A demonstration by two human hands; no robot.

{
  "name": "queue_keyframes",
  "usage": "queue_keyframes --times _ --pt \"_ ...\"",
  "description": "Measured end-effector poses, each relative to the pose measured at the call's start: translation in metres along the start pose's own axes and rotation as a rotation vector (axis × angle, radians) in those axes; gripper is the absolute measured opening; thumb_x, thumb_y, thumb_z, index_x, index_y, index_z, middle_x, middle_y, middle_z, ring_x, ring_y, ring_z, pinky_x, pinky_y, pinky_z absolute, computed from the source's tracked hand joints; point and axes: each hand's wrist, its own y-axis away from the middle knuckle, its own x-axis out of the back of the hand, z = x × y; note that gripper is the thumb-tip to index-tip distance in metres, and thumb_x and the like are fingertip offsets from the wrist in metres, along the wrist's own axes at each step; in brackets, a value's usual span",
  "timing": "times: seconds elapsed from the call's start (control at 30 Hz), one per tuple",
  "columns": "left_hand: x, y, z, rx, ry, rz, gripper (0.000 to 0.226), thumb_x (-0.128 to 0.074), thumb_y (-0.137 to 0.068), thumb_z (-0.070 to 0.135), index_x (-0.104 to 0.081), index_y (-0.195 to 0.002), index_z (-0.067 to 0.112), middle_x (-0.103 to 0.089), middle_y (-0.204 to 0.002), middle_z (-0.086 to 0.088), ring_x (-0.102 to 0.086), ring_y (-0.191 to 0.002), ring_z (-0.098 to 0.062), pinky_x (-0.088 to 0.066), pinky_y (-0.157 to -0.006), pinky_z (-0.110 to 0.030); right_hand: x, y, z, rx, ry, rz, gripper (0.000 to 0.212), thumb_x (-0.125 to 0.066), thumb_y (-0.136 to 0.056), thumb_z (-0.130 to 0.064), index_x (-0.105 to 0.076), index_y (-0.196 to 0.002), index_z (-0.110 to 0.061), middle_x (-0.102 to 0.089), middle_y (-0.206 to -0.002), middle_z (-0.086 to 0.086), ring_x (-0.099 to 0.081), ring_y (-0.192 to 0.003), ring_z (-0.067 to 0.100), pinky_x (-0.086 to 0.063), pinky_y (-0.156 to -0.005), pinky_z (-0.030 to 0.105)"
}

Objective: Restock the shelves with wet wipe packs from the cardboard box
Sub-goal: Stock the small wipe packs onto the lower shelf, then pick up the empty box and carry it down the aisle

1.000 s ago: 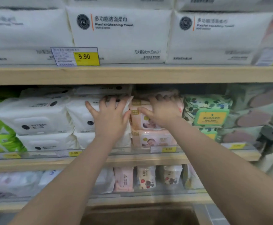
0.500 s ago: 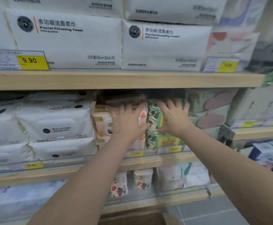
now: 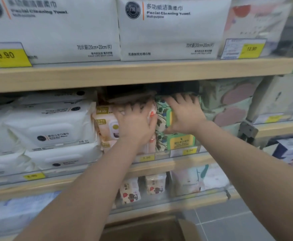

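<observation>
A pink wet wipe pack sits on top of a stack on the middle shelf. Just beside it lies a green leafy pack. The open cardboard box sits on the floor below.

Retail shop, toiletries aisle. Wooden shelves stacked with packaged facial towels and wet wipe packs. Yellow price tags clipped along shelf edges. Grey tiled floor below.
</observation>
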Motion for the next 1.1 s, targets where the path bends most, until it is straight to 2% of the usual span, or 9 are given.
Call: queue_keyframes --times 0.13,0.2,0.3,0.43,0.57,0.77,0.83,0.97,1.1 --pt "0.019 0.008 -0.004 -0.02 0.066 -0.162 0.058 -0.023 -0.096 0.051 -0.012 -0.149 0.031 -0.024 -0.152 -0.001 -0.019 -0.139 -0.022 -0.002 -0.11 -0.064 0.031 0.001 0.003 -0.026 -0.071 -0.265 0.106 -0.072 -0.067 -0.058 -0.01 -0.149 -0.032 -0.024 -0.152 0.007 -0.021 -0.14 0.03 -0.011 -0.114 0.053" --pt "0.034 0.022 -0.009 -0.032 0.075 -0.183 0.06 -0.021 -0.096 0.052 -0.009 -0.149 0.027 -0.019 -0.155 0.0 -0.018 -0.141 -0.021 -0.006 -0.111 -0.06 0.054 0.005 0.003 -0.108 -0.178 -0.264 0.095 -0.066 -0.077 -0.054 -0.009 -0.15 -0.034 -0.02 -0.155 0.006 -0.018 -0.142 0.03 -0.008 -0.114 0.055" --pt "0.063 0.046 -0.017 -0.03 0.099 -0.148 0.06 -0.027 -0.096 0.05 -0.014 -0.149 0.026 -0.026 -0.153 -0.001 -0.028 -0.137 -0.024 -0.02 -0.111 -0.051 0.082 0.026 0.005 -0.145 -0.27 -0.18 0.08 -0.061 -0.084 -0.049 -0.016 -0.149 -0.035 -0.027 -0.151 0.011 -0.025 -0.138 0.033 -0.019 -0.11 0.053" --pt "0.098 0.086 -0.031 -0.015 0.156 -0.108 0.058 -0.036 -0.095 0.045 -0.025 -0.146 0.021 -0.039 -0.145 -0.006 -0.037 -0.131 -0.027 -0.03 -0.106 -0.048 0.093 0.081 0.011 -0.123 -0.356 -0.157 0.074 -0.061 -0.085 -0.044 -0.022 -0.147 -0.032 -0.03 -0.148 0.01 -0.03 -0.134 0.032 -0.031 -0.107 0.05" --pt "0.11 0.141 -0.038 -0.011 0.17 -0.149 0.054 -0.038 -0.096 0.04 -0.029 -0.144 0.019 -0.041 -0.143 -0.007 -0.04 -0.128 -0.027 -0.032 -0.103 -0.045 0.087 0.147 0.014 -0.136 -0.452 -0.195 0.071 -0.06 -0.088 -0.04 -0.023 -0.147 -0.03 -0.033 -0.146 0.011 -0.032 -0.134 0.032 -0.032 -0.108 0.048" --pt "0.101 0.224 -0.051 0.046 0.175 -0.247 0.06 -0.031 -0.09 0.05 -0.034 -0.143 0.021 -0.047 -0.138 -0.007 -0.046 -0.123 -0.03 -0.04 -0.097 -0.045 0.063 0.237 0.001 -0.235 -0.653 -0.217 0.065 -0.06 -0.09 -0.033 -0.028 -0.146 -0.029 -0.034 -0.146 0.007 -0.031 -0.135 0.026 -0.029 -0.106 0.037" --pt "0.093 0.255 -0.061 0.097 0.198 -0.278 0.062 -0.027 -0.089 0.052 -0.037 -0.141 0.021 -0.05 -0.136 -0.008 -0.048 -0.12 -0.03 -0.04 -0.096 -0.045 0.045 0.265 -0.005 -0.27 -0.693 -0.231 0.065 -0.062 -0.089 -0.031 -0.03 -0.145 -0.028 -0.038 -0.144 0.008 -0.033 -0.134 0.024 -0.028 -0.106 0.034" --pt "0.065 0.316 -0.089 0.222 0.157 -0.345 0.054 -0.039 -0.094 0.045 -0.033 -0.144 0.023 -0.045 -0.141 -0.005 -0.044 -0.127 -0.026 -0.037 -0.102 -0.047 0.002 0.313 -0.022 -0.344 -0.719 -0.318 0.063 -0.062 -0.089 -0.031 -0.032 -0.144 -0.028 -0.039 -0.142 0.007 -0.037 -0.133 0.023 -0.029 -0.104 0.029" --pt "0.033 0.367 -0.124 0.437 0.232 -0.448 0.056 -0.044 -0.093 0.042 -0.031 -0.144 0.023 -0.039 -0.145 -0.007 -0.036 -0.134 -0.028 -0.034 -0.107 -0.051 -0.046 0.342 -0.051 -0.445 -0.774 -0.437 0.066 -0.059 -0.09 -0.034 -0.026 -0.147 -0.029 -0.036 -0.146 0.008 -0.038 -0.133 0.025 -0.032 -0.106 0.035"
